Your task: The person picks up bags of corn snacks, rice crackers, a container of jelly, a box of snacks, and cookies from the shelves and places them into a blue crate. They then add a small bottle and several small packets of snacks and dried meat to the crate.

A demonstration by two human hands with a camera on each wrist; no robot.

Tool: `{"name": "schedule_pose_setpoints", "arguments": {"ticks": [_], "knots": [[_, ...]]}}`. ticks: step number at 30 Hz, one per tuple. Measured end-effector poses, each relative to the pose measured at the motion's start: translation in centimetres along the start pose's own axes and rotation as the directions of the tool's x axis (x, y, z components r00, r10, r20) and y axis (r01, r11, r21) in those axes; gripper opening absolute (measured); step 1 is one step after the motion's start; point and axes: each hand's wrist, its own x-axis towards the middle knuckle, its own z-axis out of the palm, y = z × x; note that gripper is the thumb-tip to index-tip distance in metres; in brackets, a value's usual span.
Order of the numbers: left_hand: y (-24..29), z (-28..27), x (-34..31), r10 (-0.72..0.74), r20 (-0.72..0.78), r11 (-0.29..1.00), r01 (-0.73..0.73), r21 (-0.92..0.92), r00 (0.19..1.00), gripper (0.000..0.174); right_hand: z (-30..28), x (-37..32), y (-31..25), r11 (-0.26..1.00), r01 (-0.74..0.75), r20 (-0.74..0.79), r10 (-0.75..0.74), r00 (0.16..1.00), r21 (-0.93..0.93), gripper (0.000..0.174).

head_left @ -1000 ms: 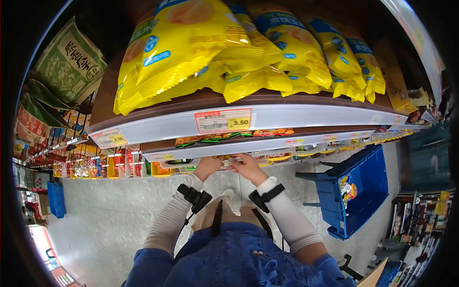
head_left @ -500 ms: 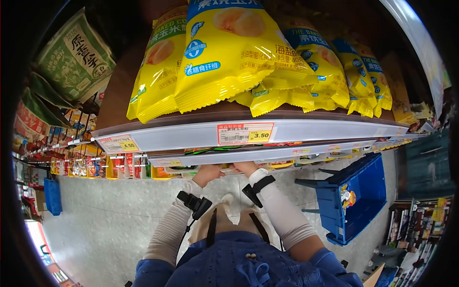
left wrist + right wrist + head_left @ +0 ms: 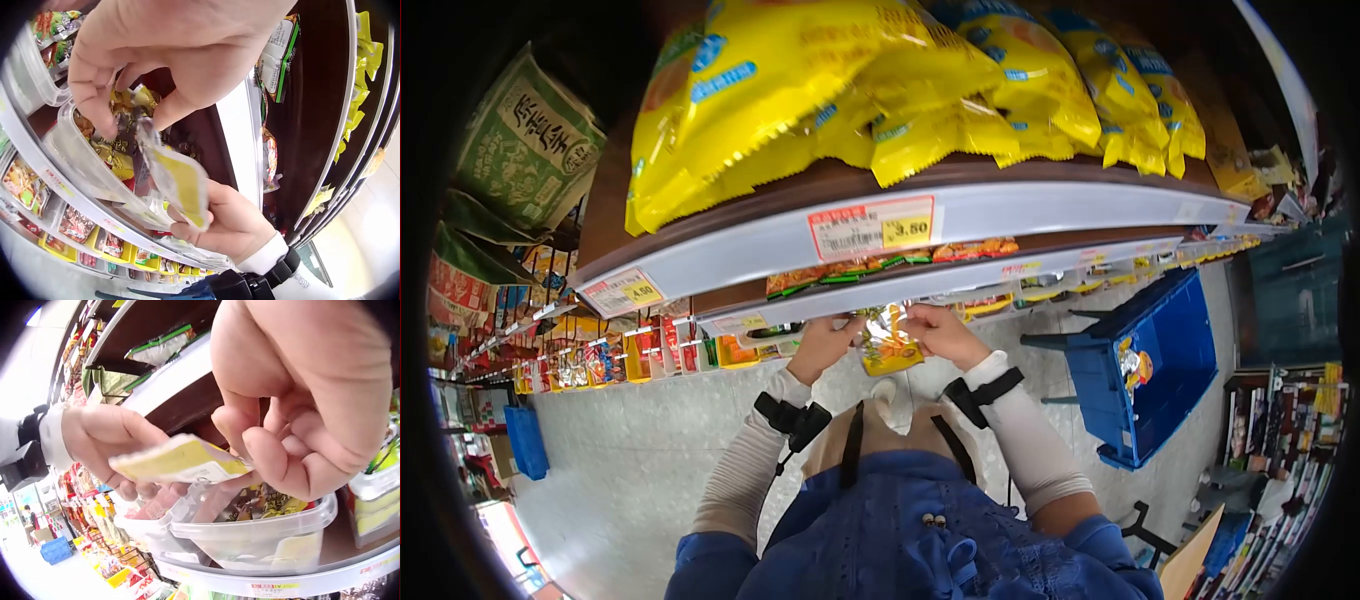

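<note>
A small yellow and silver packet (image 3: 892, 345) hangs between the two hands below the shelf edge. My left hand (image 3: 825, 347) pinches one side of it and my right hand (image 3: 945, 335) grips the other. The left wrist view has the packet (image 3: 181, 181) stretched from the thumb and fingers of my left hand (image 3: 169, 56) to my right hand (image 3: 228, 222). Seen from the right wrist, the packet (image 3: 181, 459) lies flat and edge-on, with my right hand (image 3: 306, 394) curled at one end and my left hand (image 3: 106, 434) at the other.
Clear bins (image 3: 256, 540) of small packets stand just beyond the hands. Large yellow bags (image 3: 780, 90) lie on the shelf above, behind its price rail (image 3: 770, 245). A blue crate (image 3: 1140, 370) on legs is at the right. Green bags (image 3: 530, 145) hang at the left.
Both hands have come back from under the shelf edge, and the packet now shows between them. The head view has shifted, with the yellow bags higher and further left than half a second ago.
</note>
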Motion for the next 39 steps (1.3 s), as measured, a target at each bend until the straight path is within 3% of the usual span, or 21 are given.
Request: {"name": "schedule_pose_setpoints", "arguments": {"ticks": [2,3,5,7,9,10,12,14,17,22,26,28,30,31,32,34,38,39], "knots": [[2.0,0.8,-0.9,-0.133,0.223,0.982,0.16,-0.105,0.966,0.03,-1.4,-2.1,0.0,0.988,0.09,0.137,-0.073,0.988,-0.126,0.014],[1.9,1.7,-1.2,-0.138,0.231,0.982,0.163,-0.096,0.963,0.03,-1.6,-3.4,0.2,0.997,0.054,0.136,-0.045,0.99,-0.064,0.016],[1.7,3.7,-1.7,-0.151,0.394,0.925,0.27,-0.266,0.907,0.028,-2.8,-6.1,1.2,0.997,0.022,0.103,-0.014,0.995,-0.075,0.015],[2.3,6.0,-1.7,-0.171,0.477,0.924,0.308,-0.226,0.862,0.026,-4.1,-9.0,2.3,0.996,-0.011,0.068,0.018,0.998,-0.091,0.015],[2.9,8.8,-1.5,-0.191,0.552,0.919,0.346,-0.189,0.811,0.024,-5.3,-11.9,3.4,0.997,-0.083,-0.082,0.083,0.993,0.006,0.014],[3.3,10.4,-1.2,-0.161,0.609,0.945,0.299,-0.132,0.776,0.024,-5.8,-13.3,3.7,0.996,-0.084,-0.091,0.085,0.992,0.013,0.014],[3.7,14.1,-0.8,-0.133,0.674,0.967,0.243,-0.071,0.726,0.024,-7.0,-16.0,4.3,0.994,-0.042,-0.293,0.072,0.953,0.105,0.016],[3.7,18.3,-0.7,0.01,0.755,0.969,0.179,-0.168,0.655,0.024,-8.5,-18.3,5.6,0.988,-0.049,-0.37,0.1,0.924,0.146,0.017],[5.8,23.9,-1.4,0.083,0.772,0.961,0.154,-0.228,0.63,0.023,-11.4,-21.6,7.7,0.966,0.065,-0.537,0.082,0.839,0.25,0.014],[7.8,34.6,-2.2,0.04,0.792,0.977,0.142,-0.158,0.609,0.022,-18.1,-27.3,8.4,0.966,0.093,-0.658,0.093,0.747,0.242,0.012],[9.2,45.6,-2.7,0.077,0.743,0.979,0.092,-0.184,0.664,0.026,-25.7,-32.2,9.9,0.973,0.124,-0.735,0.063,0.675,0.197,0.014],[9.5,51.7,-3.0,0.187,0.689,0.972,-0.03,-0.234,0.7,0.027,-30.0,-34.4,12.2,0.968,0.138,-0.785,0.081,0.614,0.208,0.016],[9.1,58.0,-3.1,0.247,0.658,0.968,-0.206,-0.142,0.711,0.029,-33.9,-36.5,13.6,0.961,0.14,-0.821,0.122,0.558,0.238,0.019],[10.1,60.1,-3.7,0.177,0.659,0.982,-0.179,-0.065,0.731,0.035,-35.7,-37.4,14.6,0.961,0.126,-0.835,0.143,0.531,0.245,0.019],[10.8,62.0,-4.0,0.184,0.621,0.948,-0.306,0.094,0.762,0.043,-37.6,-38.2,15.9,0.962,0.109,-0.851,0.164,0.5,0.249,0.019],[10.1,66.3,-4.3,0.151,0.591,0.941,-0.297,0.159,0.792,0.046,-40.8,-39.4,19.1,0.961,0.076,-0.859,0.201,0.471,0.267,0.019],[11.3,70.3,-4.0,-0.157,0.677,0.892,-0.191,0.41,0.719,0.039,-45.4,-40.2,24.6,0.911,-0.007,-0.78,0.357,0.514,0.412,0.019],[8.5,72.7,-3.3,-0.149,0.676,0.872,-0.227,0.434,0.721,0.033,-46.1,-40.1,25.5,0.895,-0.031,-0.759,0.396,0.517,0.446,0.019]]}}
